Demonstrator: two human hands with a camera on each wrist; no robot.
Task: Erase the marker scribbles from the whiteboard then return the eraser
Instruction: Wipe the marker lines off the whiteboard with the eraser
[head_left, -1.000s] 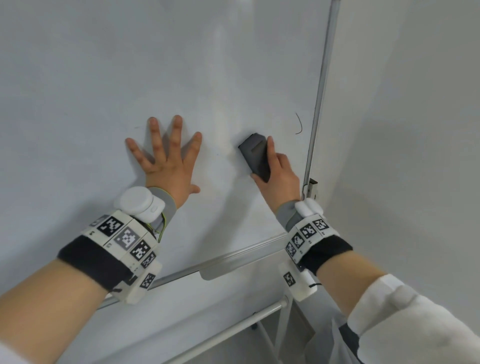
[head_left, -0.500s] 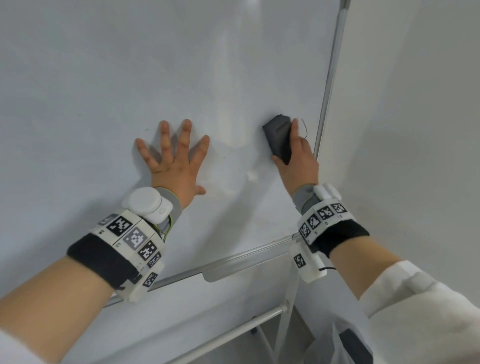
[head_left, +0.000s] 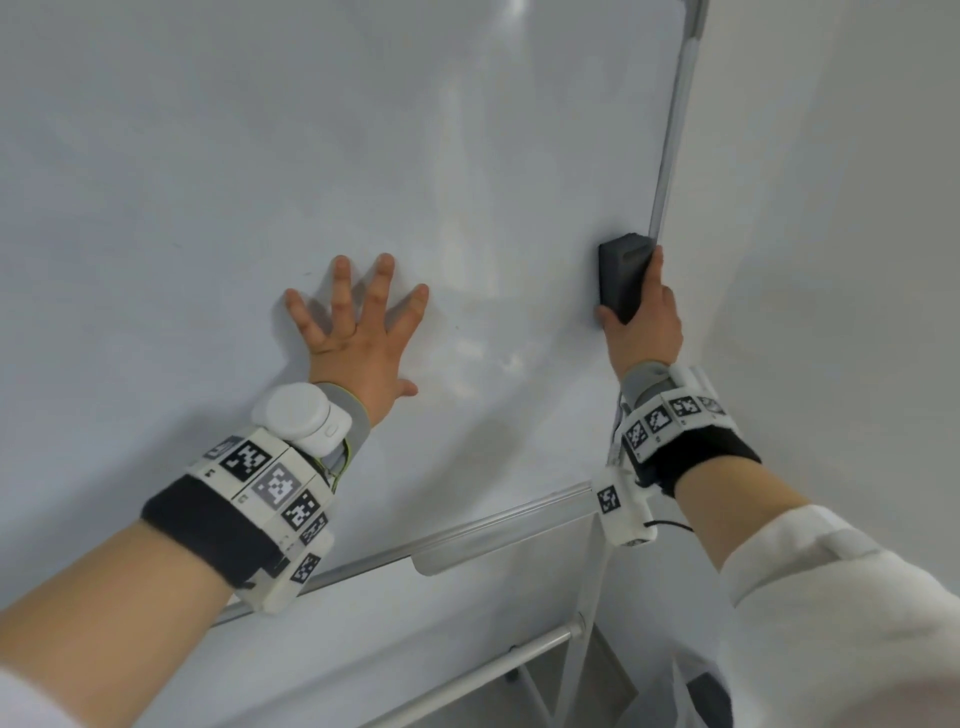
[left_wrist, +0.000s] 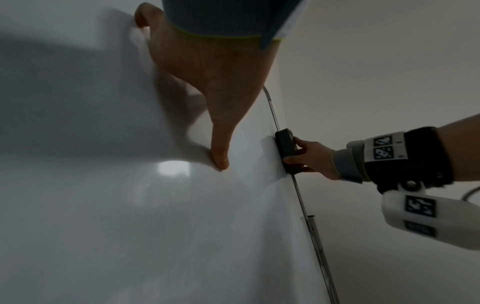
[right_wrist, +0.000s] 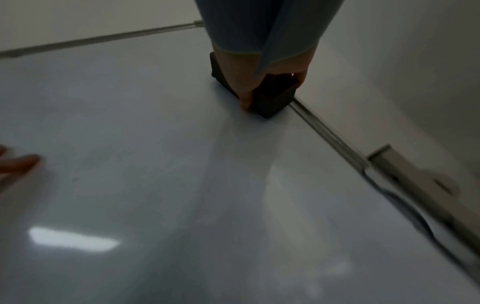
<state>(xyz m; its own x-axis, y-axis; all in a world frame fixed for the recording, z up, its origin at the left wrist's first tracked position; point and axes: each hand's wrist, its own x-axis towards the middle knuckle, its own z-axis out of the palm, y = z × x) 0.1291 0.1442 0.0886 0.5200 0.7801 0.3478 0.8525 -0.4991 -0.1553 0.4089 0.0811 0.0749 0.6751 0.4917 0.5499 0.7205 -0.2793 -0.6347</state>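
Observation:
The whiteboard (head_left: 363, 156) fills most of the head view, and I see no marker lines on it. My right hand (head_left: 641, 322) grips the dark eraser (head_left: 621, 275) and presses it flat on the board, right against the metal right edge (head_left: 670, 130). The left wrist view shows the eraser (left_wrist: 285, 150) held by the right hand (left_wrist: 311, 158); in the right wrist view the eraser (right_wrist: 272, 98) sits by the frame. My left hand (head_left: 358, 322) lies flat on the board with fingers spread, well left of the eraser.
A metal tray rail (head_left: 467, 540) runs along the board's lower edge, with stand bars (head_left: 493, 670) below it. A pale wall (head_left: 831, 208) stands right of the board. A mounting bracket (right_wrist: 405, 174) sits on the frame.
My right hand has slid the eraser up and to the right, over the small curved marker line near the edge, which no longer shows. The left hand stays pressed in place.

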